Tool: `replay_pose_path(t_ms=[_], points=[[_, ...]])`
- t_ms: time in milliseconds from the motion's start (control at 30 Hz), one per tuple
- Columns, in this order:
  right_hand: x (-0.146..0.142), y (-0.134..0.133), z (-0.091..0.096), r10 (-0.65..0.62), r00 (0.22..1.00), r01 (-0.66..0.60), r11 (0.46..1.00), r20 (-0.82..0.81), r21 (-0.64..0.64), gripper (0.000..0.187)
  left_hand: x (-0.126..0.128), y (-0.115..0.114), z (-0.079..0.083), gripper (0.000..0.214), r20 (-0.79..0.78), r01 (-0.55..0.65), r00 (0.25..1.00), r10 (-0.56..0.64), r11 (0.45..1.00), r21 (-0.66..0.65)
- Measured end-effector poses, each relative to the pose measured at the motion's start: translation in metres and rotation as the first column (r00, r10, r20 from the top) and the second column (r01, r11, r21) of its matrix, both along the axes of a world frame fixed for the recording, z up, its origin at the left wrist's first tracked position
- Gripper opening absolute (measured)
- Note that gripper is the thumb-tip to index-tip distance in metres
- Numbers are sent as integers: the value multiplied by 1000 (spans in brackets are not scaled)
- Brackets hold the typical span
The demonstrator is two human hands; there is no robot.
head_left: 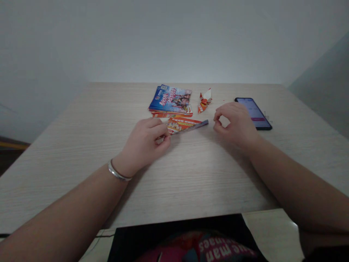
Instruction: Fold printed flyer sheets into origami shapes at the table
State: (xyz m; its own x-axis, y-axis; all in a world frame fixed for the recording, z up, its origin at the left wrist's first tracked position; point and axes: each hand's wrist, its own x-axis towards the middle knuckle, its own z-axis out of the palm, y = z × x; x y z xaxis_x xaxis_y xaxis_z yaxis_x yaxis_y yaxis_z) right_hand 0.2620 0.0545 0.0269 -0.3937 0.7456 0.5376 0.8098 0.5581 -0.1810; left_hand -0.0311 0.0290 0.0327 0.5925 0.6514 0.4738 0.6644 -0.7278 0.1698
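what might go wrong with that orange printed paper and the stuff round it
The orange printed paper with a grey-blue strip along its near edge might shift, since only the left hand seems to hold it. The right hand could nudge the black phone with a lit screen, which appears close by.

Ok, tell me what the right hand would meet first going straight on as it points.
Likely the folded paper, whose narrow end lies just ahead of the right hand, though their relative heights are unclear.
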Motion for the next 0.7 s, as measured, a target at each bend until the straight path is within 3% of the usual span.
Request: replay_pose_path(t_ms=[67, 167, 267, 433, 700], points=[[1, 0, -1, -8, 996, 9, 1000, -86, 15, 8, 1, 0, 0, 23, 44, 28, 999, -26, 999, -40], [-6, -4, -1, 137, 981, -141, 990, -137, -15, 19, 4, -2, -1, 22, 74, 65, 996, -59, 995, -81], [-16, -9, -3, 183, 980, -188, 980, -74, -70, 12, 5, -3, 1, 20, 95, 42, 995, -33, 994, -102], [-33, -19, -2, 206, 979, -205, 978, 1, -47, 18, 7, -5, 2, 12, 48, -17, 999, 19, 999, -29], [-65, -40, 7, 292, 955, -290, 956, 48, -46, 23, 22, -16, 2, 14, 6, 11, 1000, -11, 1000, 16]])
